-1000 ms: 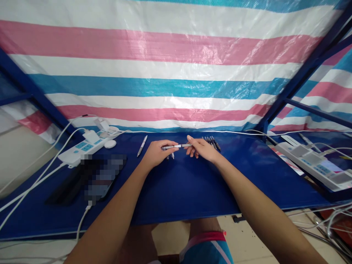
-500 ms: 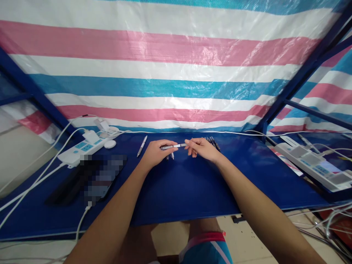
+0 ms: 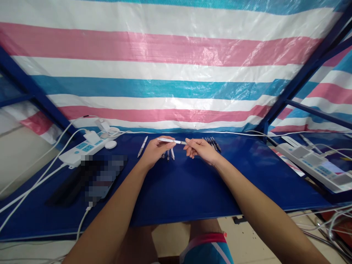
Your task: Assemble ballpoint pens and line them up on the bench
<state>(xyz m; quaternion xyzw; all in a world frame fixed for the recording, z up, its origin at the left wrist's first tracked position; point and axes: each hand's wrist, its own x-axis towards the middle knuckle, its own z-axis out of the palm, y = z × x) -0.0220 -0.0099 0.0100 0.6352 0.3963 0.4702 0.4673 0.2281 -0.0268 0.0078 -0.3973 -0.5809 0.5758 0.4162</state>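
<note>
A slim white pen [image 3: 169, 140] is held nearly level above the desk, between both hands. My left hand [image 3: 154, 151] is closed around its barrel, thumb and fingers pinching it. My right hand [image 3: 202, 149] pinches the narrow right end, and its fingertips hide the very tip. Below the held pen, a few pens [image 3: 172, 154] lie on the desk, partly covered by my left hand. A single white and grey pen [image 3: 142, 146] lies to the left of that hand. Several dark pens [image 3: 214, 144] lie side by side just beyond my right hand.
On the left of the blue desk [image 3: 181, 190] are a white power strip [image 3: 82, 148], a round white disc [image 3: 110, 145] and a blurred phone [image 3: 106, 179] on a cable. Another power strip [image 3: 310, 165] lies right. A striped sheet [image 3: 176, 88] hangs behind.
The held pen has tilted, its left end rising above my left hand's fingers and showing more of the barrel. My right hand stays at the other end, shifted slightly.
</note>
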